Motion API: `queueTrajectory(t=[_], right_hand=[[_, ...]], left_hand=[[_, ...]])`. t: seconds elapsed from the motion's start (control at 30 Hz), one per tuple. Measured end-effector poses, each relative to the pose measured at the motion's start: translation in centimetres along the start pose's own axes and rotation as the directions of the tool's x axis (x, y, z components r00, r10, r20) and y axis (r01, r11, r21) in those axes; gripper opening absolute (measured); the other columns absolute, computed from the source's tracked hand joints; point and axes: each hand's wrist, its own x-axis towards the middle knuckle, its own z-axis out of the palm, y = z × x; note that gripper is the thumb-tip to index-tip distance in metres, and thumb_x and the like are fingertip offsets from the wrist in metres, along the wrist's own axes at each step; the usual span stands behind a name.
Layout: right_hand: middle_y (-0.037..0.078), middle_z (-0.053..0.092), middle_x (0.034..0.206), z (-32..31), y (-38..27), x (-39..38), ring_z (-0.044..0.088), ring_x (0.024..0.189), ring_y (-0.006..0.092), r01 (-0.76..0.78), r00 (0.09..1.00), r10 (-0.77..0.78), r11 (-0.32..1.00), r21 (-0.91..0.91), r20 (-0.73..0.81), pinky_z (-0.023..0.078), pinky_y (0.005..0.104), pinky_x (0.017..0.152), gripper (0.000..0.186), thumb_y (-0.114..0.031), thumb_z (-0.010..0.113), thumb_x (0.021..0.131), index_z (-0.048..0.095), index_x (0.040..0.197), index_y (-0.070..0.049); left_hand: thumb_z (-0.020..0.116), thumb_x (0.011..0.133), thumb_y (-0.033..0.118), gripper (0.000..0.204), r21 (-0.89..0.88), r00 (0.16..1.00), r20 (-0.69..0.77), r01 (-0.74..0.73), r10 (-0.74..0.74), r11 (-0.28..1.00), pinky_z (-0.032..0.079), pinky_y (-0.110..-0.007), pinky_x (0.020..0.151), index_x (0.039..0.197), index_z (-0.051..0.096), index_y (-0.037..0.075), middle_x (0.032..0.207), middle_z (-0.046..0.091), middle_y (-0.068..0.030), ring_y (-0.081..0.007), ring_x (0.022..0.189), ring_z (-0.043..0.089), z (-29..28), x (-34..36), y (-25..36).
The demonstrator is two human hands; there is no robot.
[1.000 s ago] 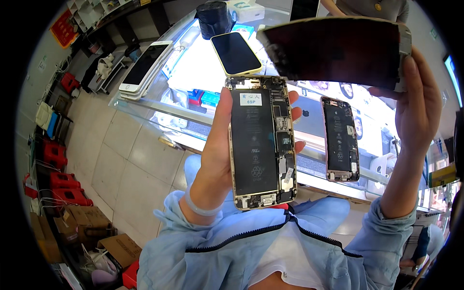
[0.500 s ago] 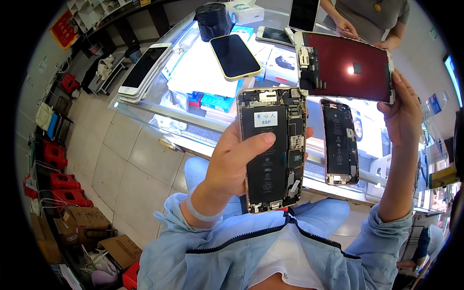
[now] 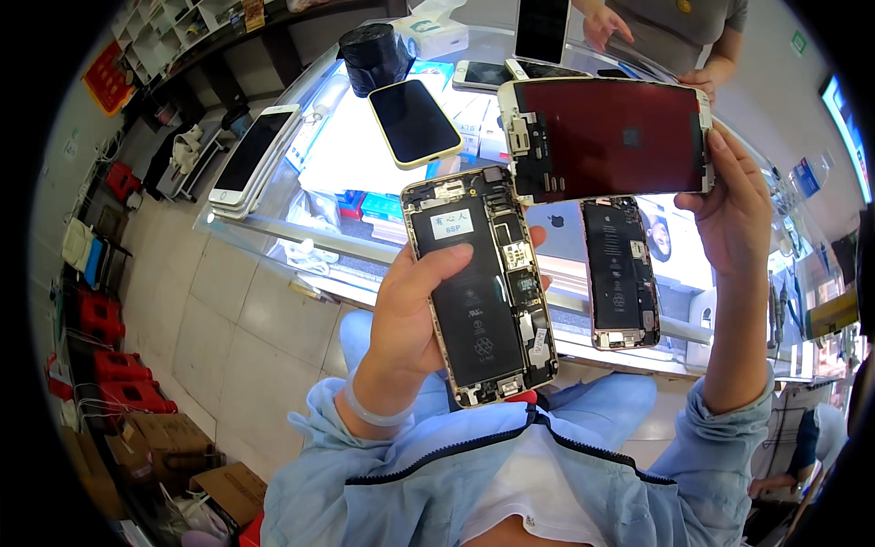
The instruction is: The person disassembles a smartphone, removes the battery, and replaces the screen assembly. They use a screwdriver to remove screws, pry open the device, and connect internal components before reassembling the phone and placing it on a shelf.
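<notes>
Two pieces are apart now: the left hand (image 3: 410, 314) wraps its fingers round the opened phone body (image 3: 480, 284) at chest height, the right hand (image 3: 734, 205) pinches the detached screen panel (image 3: 609, 139) above the glass tabletop (image 3: 346, 155), seemingly refitting left.

The person wears a light blue zip jacket (image 3: 629, 492) over a white shirt (image 3: 529, 488), blue trousers (image 3: 592, 410), and a pale wristband (image 3: 369, 412).

Opened phone body (image 3: 480, 287): black battery and boards exposed, upright, slightly tilted, in the left hand (image 3: 415, 314)
Screen panel (image 3: 609, 137): detached, dark red back showing, held level above in the right hand (image 3: 734, 214)
</notes>
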Motion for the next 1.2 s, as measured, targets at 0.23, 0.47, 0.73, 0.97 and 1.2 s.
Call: queueTrajectory(t=[0.23, 0.47, 0.73, 0.97, 1.2], right_hand=[[0.016, 0.062, 0.103, 0.0, 0.3, -0.3, 0.066, 0.081, 0.0189, 0.031, 1.000, -0.031, 0.999, -0.023, 0.001, 0.060, 0.0289, 0.056, 0.033, -0.011, 0.044, 0.093, 0.046, 0.120, 0.007], [0.014, 0.062, 0.102, 0.3, 0.1, -0.4, 0.066, 0.080, 0.0184, 0.034, 0.999, -0.034, 0.999, -0.024, 0.016, 0.060, 0.0278, 0.056, 0.033, -0.013, 0.044, 0.094, 0.046, 0.121, 0.007], [0.014, 0.063, 0.101, 0.8, 0.4, -0.5, 0.067, 0.079, 0.0188, 0.042, 0.999, -0.042, 0.999, -0.003, 0.028, 0.059, 0.0279, 0.054, 0.034, -0.015, 0.044, 0.094, 0.047, 0.122, 0.005], [0.016, 0.062, 0.101, 0.8, 0.5, -0.5, 0.067, 0.078, 0.0197, 0.036, 0.998, -0.038, 0.999, 0.038, 0.040, 0.060, 0.0287, 0.053, 0.037, -0.014, 0.041, 0.095, 0.042, 0.125, 0.008], [0.010, 0.063, 0.101, 1.0, 0.4, -0.5, 0.066, 0.082, 0.0154, 0.015, 0.999, -0.015, 1.000, 0.001, 0.052, 0.059, 0.0283, 0.055, 0.034, -0.018, 0.046, 0.094, 0.049, 0.120, 0.003]], left_hand=[[0.039, 0.086, 0.013, 0.055, -0.013, 0.998, -0.045, 0.031, -0.031, 0.999, 0.052, -0.056, 0.079, 0.136, 0.024, -0.002, 0.125, 0.043, -0.0316, -0.0450, 0.107, 0.053, -0.2, -0.2, -0.2], [0.036, 0.094, 0.033, 0.045, -0.291, 0.998, 0.048, -0.032, 0.048, 0.956, 0.045, -0.061, 0.087, 0.136, 0.032, 0.019, 0.121, 0.050, -0.0227, -0.0383, 0.114, 0.049, 0.1, 0.1, -0.8], [0.033, 0.094, 0.045, 0.048, -0.248, 0.998, -0.032, -0.060, 0.053, 0.967, 0.046, -0.059, 0.085, 0.136, 0.035, 0.022, 0.118, 0.055, -0.0170, -0.0372, 0.109, 0.054, 0.1, 0.4, -0.2], [0.033, 0.093, 0.048, 0.048, -0.214, 0.997, -0.034, -0.076, 0.070, 0.974, 0.046, -0.057, 0.085, 0.135, 0.037, 0.023, 0.117, 0.057, -0.0146, -0.0377, 0.106, 0.056, 0.0, 0.6, 0.0], [0.032, 0.094, 0.046, 0.046, -0.213, 0.995, -0.083, -0.063, 0.046, 0.975, 0.047, -0.056, 0.086, 0.134, 0.038, 0.023, 0.119, 0.056, -0.0130, -0.0345, 0.105, 0.057, 1.0, 0.5, -0.2]])
